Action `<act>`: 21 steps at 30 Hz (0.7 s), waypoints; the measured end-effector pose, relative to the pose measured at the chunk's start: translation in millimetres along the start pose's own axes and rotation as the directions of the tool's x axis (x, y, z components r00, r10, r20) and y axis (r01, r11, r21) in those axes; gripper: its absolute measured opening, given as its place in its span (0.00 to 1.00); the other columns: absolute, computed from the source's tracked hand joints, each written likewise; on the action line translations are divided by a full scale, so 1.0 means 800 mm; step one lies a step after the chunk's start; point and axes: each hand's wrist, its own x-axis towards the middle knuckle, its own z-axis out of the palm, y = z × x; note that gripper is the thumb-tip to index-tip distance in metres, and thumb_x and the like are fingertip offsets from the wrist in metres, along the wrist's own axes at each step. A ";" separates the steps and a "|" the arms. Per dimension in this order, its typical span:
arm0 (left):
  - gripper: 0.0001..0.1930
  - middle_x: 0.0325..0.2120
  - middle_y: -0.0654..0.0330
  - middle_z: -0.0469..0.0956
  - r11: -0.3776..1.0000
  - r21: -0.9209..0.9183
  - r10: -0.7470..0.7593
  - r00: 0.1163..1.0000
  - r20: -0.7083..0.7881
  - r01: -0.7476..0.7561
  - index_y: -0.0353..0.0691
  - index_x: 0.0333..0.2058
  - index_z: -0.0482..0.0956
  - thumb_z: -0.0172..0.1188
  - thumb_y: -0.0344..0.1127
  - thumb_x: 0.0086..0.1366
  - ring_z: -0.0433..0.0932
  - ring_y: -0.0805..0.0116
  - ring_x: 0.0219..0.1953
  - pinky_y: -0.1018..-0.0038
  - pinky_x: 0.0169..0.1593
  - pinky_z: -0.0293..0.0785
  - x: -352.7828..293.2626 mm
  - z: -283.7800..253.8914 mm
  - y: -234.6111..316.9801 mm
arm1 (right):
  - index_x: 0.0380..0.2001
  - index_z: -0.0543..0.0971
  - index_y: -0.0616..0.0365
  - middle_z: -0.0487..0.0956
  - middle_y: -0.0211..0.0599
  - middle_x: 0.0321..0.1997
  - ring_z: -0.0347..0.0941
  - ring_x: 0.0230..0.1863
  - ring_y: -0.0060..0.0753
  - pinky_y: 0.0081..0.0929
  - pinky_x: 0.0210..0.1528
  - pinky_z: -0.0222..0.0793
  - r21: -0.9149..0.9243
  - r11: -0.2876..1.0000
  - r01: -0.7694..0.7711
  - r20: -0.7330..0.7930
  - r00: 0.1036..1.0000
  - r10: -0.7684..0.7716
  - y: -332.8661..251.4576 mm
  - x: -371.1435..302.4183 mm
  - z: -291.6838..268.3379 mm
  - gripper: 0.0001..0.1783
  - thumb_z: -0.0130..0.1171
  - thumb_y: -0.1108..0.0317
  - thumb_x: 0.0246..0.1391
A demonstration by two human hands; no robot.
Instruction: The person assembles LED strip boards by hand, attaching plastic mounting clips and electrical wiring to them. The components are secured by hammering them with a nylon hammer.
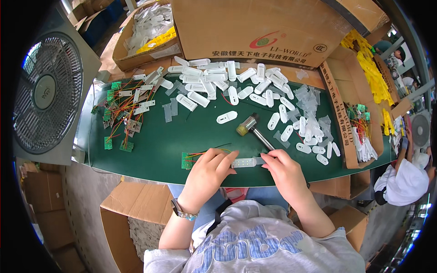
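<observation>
Bright, diffuse light falls across the bench (152, 159), leaving pale sheen at its left edge and soft shadows. Fisheye distortion bows its near edge; beyond its right end, background detail softens toward black corners.

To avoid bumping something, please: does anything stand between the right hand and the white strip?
Only a translucent tab, at the right end of the white strip, touching the right hand. The hammer lies beyond, not between.

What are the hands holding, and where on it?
A small white strip with yellowish dots: the left hand holds its left end; the right hand pinches the clear piece at its right end.
</observation>
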 end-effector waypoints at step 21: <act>0.26 0.37 0.61 0.80 0.998 -0.023 -0.050 0.999 0.000 0.050 0.38 0.46 0.78 0.72 0.33 0.46 0.76 0.58 0.42 0.64 0.46 0.76 -0.002 0.002 -0.002 | 0.34 0.84 0.57 0.77 0.29 0.34 0.74 0.37 0.34 0.33 0.37 0.72 0.045 0.997 0.058 -0.067 0.996 -0.054 -0.027 0.029 0.031 0.15 0.72 0.74 0.38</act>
